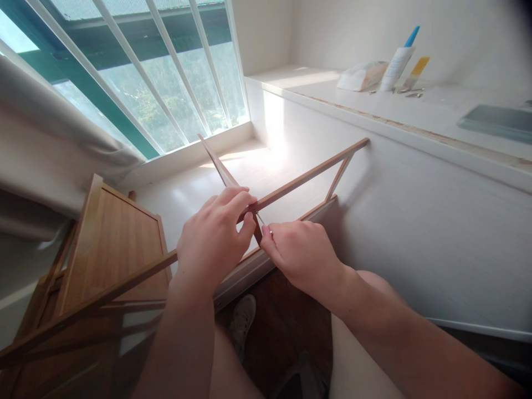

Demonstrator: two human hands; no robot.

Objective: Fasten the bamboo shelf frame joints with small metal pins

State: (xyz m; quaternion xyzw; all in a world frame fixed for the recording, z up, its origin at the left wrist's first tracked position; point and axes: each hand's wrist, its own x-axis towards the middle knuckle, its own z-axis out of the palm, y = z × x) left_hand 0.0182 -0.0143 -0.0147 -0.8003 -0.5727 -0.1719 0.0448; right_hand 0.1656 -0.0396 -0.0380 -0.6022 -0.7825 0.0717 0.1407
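- Wooden frame (307,176): thin brown rails meet at a joint. The frame is held up over the pale sill (195,194), in front of the person's knees and beside the white wall. One rail runs down and left past a slatted panel (116,238).
- Left hand (216,238): closed on the joint, with thumb and forefinger pinching the rails where they cross.
- Right hand (301,252): fingertips closed on a thin metal pin (263,221), which points into the joint. Whether it is a screw or a small key cannot be told.
- Handling, as a judgement: the rails look light and stiff but slender, so they would probably twist at a loose joint. The soundest hold is close to the crossing, not at the far ends. The pin looks small and smooth, and could slip from the fingertips.
- Surroundings: a barred window (166,83), two tubes (398,66) on a white ledge (316,83), and a shoe (243,318) on the dark floor.
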